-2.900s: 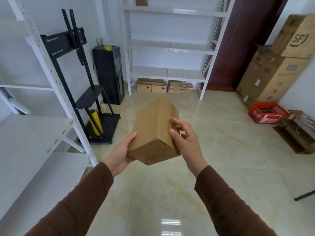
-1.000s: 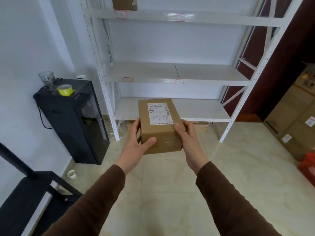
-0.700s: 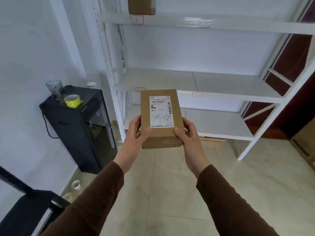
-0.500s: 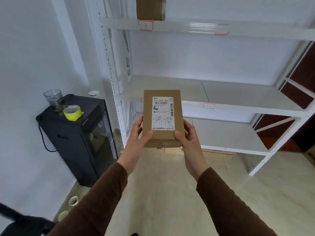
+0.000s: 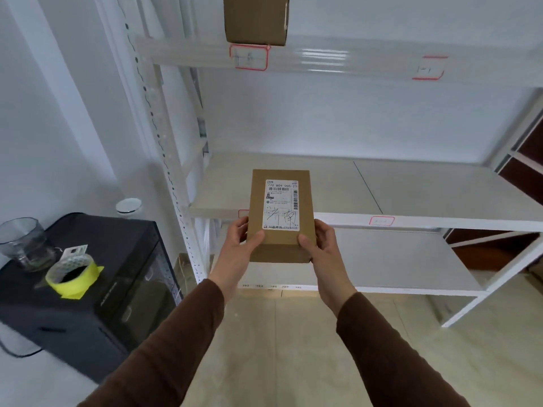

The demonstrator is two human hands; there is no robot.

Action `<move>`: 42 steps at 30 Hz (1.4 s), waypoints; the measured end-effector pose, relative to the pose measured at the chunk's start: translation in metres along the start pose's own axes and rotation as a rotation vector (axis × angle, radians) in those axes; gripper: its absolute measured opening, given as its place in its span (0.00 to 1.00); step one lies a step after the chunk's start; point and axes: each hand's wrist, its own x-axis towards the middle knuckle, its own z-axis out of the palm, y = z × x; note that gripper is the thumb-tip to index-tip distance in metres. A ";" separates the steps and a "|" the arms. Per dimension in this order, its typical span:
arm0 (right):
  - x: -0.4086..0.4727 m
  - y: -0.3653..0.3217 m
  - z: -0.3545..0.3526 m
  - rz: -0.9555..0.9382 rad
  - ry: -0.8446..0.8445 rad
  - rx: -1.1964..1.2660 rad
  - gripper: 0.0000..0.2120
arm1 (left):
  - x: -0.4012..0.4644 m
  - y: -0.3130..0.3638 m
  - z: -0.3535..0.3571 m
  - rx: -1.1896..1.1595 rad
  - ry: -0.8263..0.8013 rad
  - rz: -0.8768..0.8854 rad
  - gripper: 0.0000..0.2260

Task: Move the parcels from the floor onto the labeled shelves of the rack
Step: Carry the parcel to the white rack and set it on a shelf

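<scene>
- The left hand (image 5: 239,249) and right hand (image 5: 323,245) grasp a brown parcel (image 5: 279,215) by its lower corners, thumbs on top.
- The parcel is held in the air before the rack's (image 5: 176,183) middle shelf (image 5: 411,221), white shipping label (image 5: 281,204) facing up.
- Another parcel (image 5: 255,19) sits on the top shelf (image 5: 338,58).

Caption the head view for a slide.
Both hands, left and right, hold a labeled parcel before the white rack.
</scene>
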 end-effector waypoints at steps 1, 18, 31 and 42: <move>0.019 0.001 0.002 0.006 0.004 -0.009 0.22 | 0.019 0.000 -0.001 -0.001 0.006 -0.010 0.23; 0.305 0.025 0.039 0.148 -0.045 -0.038 0.22 | 0.288 0.006 -0.012 0.131 0.080 -0.133 0.21; 0.368 0.044 0.066 0.240 0.018 0.008 0.20 | 0.367 -0.007 -0.031 0.137 0.051 -0.190 0.22; 0.380 0.053 0.069 0.251 0.068 -0.034 0.14 | 0.383 -0.021 -0.039 0.125 0.022 -0.193 0.22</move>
